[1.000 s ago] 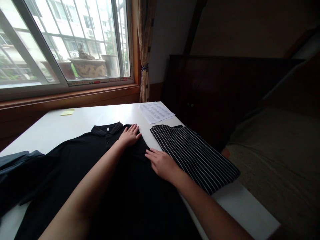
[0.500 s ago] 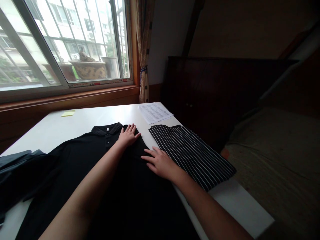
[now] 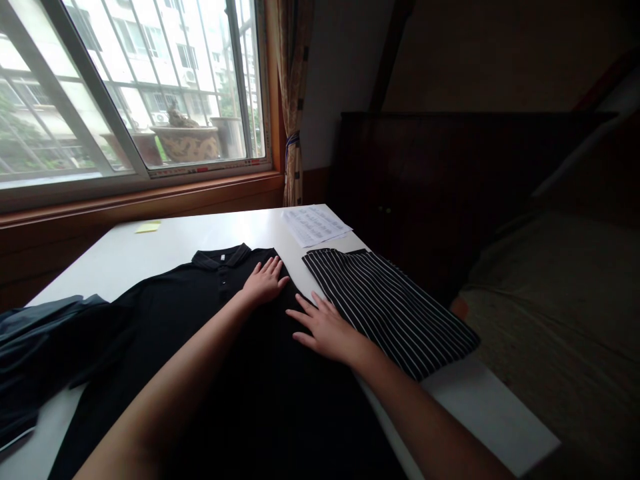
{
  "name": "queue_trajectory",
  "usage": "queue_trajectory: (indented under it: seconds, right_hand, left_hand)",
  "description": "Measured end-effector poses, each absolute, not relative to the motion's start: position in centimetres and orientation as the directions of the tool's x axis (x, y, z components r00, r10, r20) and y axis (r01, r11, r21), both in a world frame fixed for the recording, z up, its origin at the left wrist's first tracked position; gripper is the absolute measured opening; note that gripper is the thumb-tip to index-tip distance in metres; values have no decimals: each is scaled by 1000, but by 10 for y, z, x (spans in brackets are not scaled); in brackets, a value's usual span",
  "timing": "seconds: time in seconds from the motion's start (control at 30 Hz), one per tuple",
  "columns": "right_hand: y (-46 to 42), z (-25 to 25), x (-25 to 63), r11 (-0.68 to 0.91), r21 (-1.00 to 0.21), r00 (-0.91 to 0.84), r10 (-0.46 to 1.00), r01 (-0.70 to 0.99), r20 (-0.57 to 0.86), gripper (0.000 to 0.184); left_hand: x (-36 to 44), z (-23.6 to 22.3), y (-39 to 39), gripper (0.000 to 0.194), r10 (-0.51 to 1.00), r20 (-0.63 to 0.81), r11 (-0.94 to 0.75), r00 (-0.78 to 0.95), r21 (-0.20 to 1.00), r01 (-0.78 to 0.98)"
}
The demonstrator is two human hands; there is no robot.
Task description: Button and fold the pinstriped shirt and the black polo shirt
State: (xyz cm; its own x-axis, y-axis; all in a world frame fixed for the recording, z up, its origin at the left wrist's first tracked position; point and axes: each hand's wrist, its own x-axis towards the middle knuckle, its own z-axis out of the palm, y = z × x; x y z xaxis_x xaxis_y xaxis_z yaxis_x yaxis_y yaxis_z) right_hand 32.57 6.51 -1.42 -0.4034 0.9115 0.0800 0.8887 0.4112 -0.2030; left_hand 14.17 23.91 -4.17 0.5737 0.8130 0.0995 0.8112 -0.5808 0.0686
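Note:
A black polo shirt [image 3: 165, 327] lies spread on the white table [image 3: 260, 227], its collar at the far end and its placket buttons facing up. My left hand [image 3: 266, 280] rests flat on the shirt just right of the collar, near the shoulder, fingers stretched out. Lower and to the right, my right hand [image 3: 325, 327] is spread over the shirt's right edge, fingers apart. Neither hand grips anything. Right of the shirt lies a folded black garment with white stripes [image 3: 385, 307], close to my right hand.
A dark bunched garment [image 3: 45, 353] lies at the table's left, against the shirt's sleeve. Printed sheets [image 3: 316, 225] lie at the far right corner, and a yellow sticky note [image 3: 149, 227] at the far left. A window [image 3: 165, 87] and a curtain [image 3: 294, 133] stand beyond.
My left hand has slid slightly down and to the right across the shirt's shoulder, fingers still flat. The right hand has barely moved. The whole view has shifted a little.

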Motion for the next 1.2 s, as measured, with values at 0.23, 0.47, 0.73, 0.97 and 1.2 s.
queue_trajectory:
  seconds: [0.23,0.47,0.73,0.97,1.2]
  right_hand:
    - [64,-5,326,381,-225,-401,915,897,-49,61]
    - [63,-4,327,373,-238,-400,913,897,-77,62]
    - [64,1,330,389,-256,-420,904,885,-80,61]
    - [64,2,331,394,-253,-425,901,884,-83,60]
    - [66,-3,333,403,-265,-436,897,876,-77,59]
  left_hand:
    - [149,-40,264,66,858,80,-512,507,59,857]
    - [151,-42,265,64,881,102,-468,461,51,882]
    - [151,-37,257,64,882,147,-457,447,36,889]
    - [133,-35,223,56,734,193,-662,651,-4,749]
    - [129,-43,202,62,740,132,-665,660,-6,747]
